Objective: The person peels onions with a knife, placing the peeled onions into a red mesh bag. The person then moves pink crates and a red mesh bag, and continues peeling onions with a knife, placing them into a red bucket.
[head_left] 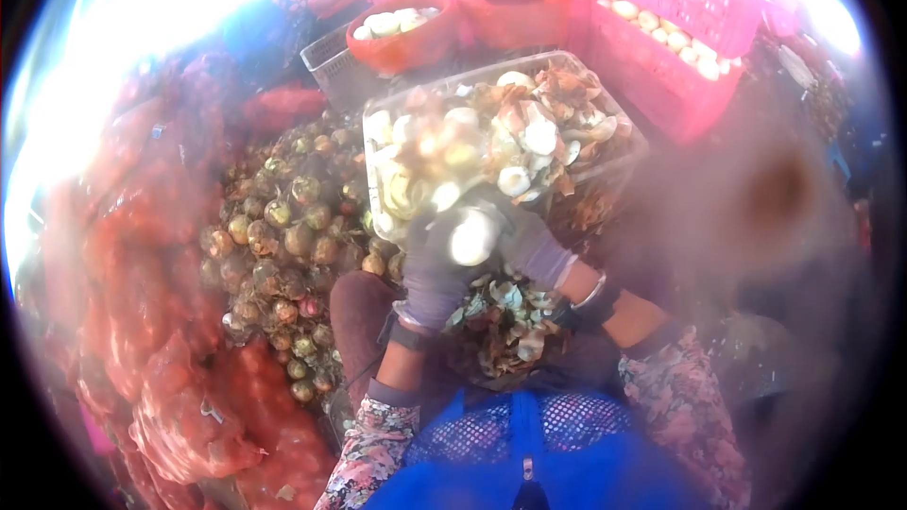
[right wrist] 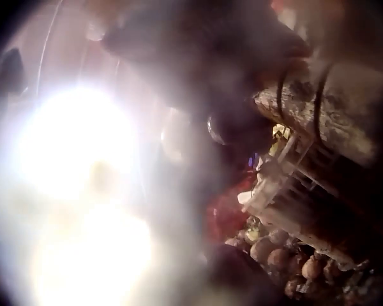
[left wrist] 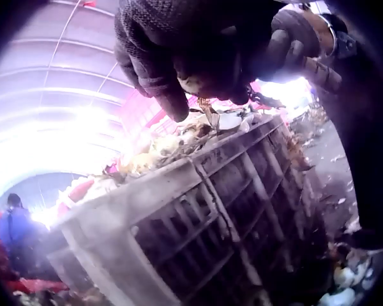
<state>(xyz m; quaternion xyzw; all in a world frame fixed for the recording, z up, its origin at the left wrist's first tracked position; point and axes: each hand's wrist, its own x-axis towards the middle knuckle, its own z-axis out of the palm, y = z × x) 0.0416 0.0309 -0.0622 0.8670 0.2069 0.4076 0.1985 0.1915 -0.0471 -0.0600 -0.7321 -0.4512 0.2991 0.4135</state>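
left hand [head_left: 430,269] and right hand [head_left: 531,244], both gloved, close their grip from either side round one peeled onion [head_left: 472,236], held just before the grey crate [left wrist: 198,210] heaped with peelings; pink crate [head_left: 652,85] beyond.

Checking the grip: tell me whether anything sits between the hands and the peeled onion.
Nothing visible does. The gloved left hand and right hand both hold the peeled onion directly, above the grey crate of peels.
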